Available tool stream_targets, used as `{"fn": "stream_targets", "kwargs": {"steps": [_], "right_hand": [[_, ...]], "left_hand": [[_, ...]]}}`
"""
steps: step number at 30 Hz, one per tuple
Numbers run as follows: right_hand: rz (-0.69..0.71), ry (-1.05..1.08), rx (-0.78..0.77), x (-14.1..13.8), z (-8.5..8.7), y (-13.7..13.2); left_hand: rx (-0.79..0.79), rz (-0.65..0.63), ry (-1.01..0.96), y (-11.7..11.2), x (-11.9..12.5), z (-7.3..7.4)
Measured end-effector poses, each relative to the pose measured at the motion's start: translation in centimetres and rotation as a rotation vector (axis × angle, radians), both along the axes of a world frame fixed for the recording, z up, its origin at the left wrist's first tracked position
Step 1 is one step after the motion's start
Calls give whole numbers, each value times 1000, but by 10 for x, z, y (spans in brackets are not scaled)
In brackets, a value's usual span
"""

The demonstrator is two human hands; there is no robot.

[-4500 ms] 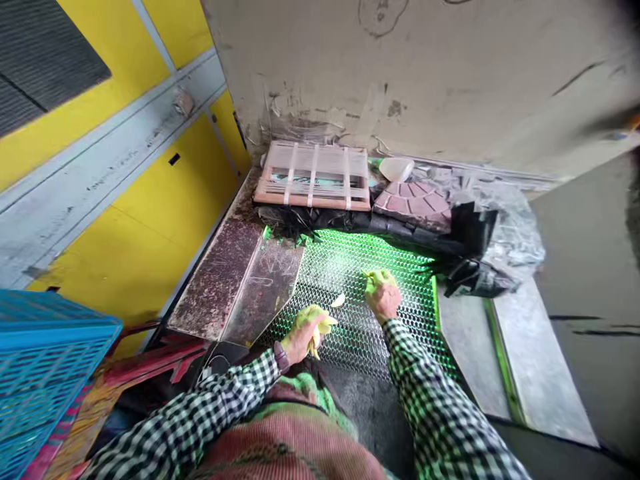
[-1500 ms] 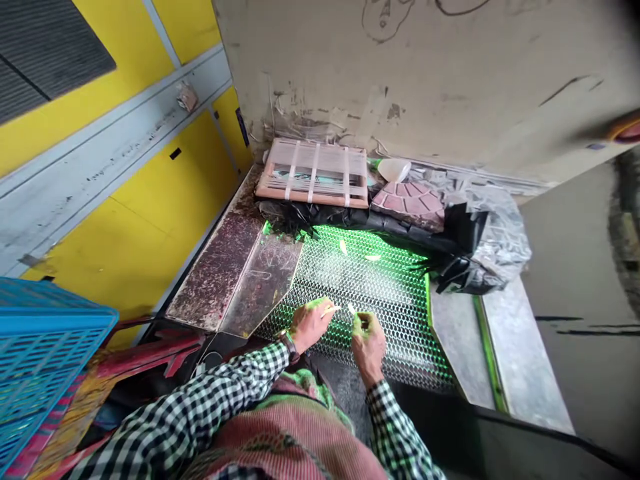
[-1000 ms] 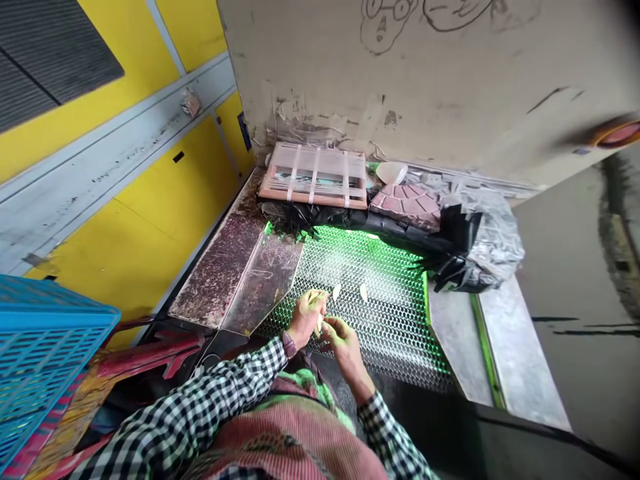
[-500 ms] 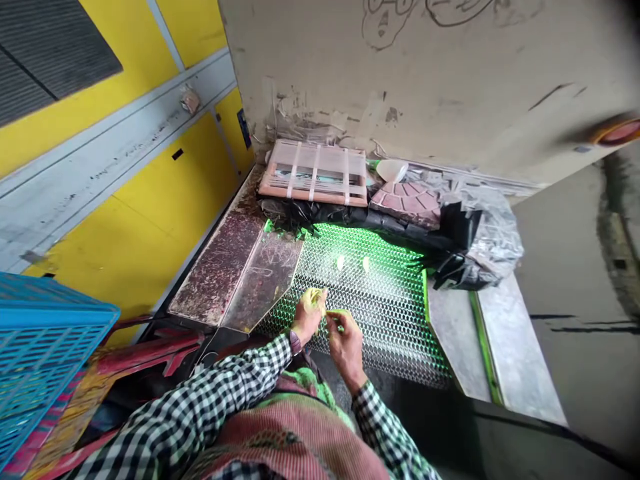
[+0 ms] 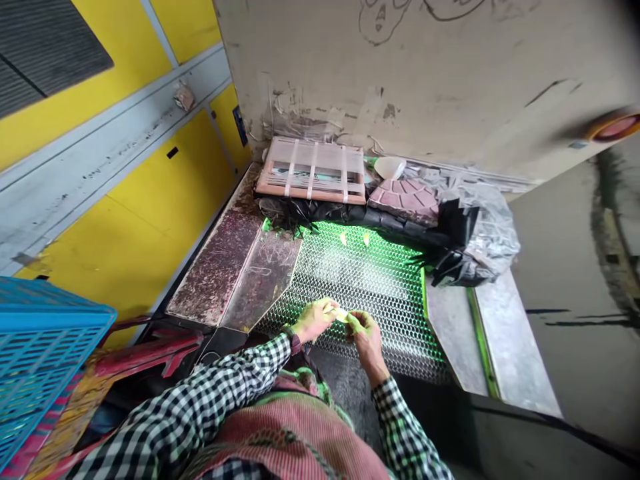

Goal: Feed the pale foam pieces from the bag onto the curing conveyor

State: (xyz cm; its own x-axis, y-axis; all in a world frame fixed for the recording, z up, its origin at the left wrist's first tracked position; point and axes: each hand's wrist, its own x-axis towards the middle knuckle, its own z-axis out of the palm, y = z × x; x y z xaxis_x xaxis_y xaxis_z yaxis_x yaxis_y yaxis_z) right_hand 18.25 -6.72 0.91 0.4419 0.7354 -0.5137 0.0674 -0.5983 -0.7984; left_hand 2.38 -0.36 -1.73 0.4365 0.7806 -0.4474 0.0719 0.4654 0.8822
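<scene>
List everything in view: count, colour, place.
wire mesh: one, metal lit green, centre
pale pieces: two, far end of the mesh, apart from the hands
pale piece: one, between the fingertips of both hands
metal plates: two, dark-stained, left of the mesh
slatted tray: one, pinkish, behind the mesh
black sheet: one, along the mesh's far edge
clear bag: one, far right
crate: one, blue, near left
left hand: near edge of the mesh, pinching the pale piece
right hand: beside it, pinching the same piece
</scene>
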Motion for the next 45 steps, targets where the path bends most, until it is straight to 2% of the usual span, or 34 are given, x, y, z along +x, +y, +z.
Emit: {"fn": "stream_targets", "kwargs": {"steps": [3, 6, 12, 15, 17, 19, 22, 24, 25, 28, 31, 35, 38, 41, 43, 45], "right_hand": [[-12, 38, 8, -2, -1, 0], [69, -19, -17, 2, 0, -1], [256, -743, -70, 18, 11, 3], [244, -856, -105, 23, 21, 5], [221, -714, -58, 19, 28, 5], [254, -386, -16, 6, 33, 3], [402, 38, 14, -25, 33, -1], [418, 144, 61, -44, 29, -2], [380, 174, 81, -51, 26, -2], [224, 219, 82, -61, 18, -1], [204, 176, 80, -62, 16, 0], [266, 49, 116, -61, 19, 3], [398, -145, 149, -51, 18, 25], [507, -607, 175, -25, 11, 74], [651, -912, 177, -4, 5, 117], [828, -1123, 190, 15, -1, 158]], "left_hand": [[52, -36, 64, 2, 0, -3], [116, -46, 126, 4, -3, -2], [279, 22, 273, 7, -12, 4], [290, 21, 259, 10, -16, 8], [270, 50, 223, 11, -17, 12], [185, 117, 128, 12, -14, 18], [-130, 341, -201, 12, -6, 28], [-301, 476, -375, 13, -1, 32], [-339, 516, -408, 14, 1, 33], [-396, 601, -416, 18, 4, 32], [-474, 671, -409, 23, 4, 30], [-565, 690, -423, 32, 4, 31], [-600, 705, -437, 42, 1, 32], [-625, 717, -442, 45, -10, 32], [-639, 725, -441, 41, -21, 32], [-654, 737, -436, 32, -33, 33]]}}
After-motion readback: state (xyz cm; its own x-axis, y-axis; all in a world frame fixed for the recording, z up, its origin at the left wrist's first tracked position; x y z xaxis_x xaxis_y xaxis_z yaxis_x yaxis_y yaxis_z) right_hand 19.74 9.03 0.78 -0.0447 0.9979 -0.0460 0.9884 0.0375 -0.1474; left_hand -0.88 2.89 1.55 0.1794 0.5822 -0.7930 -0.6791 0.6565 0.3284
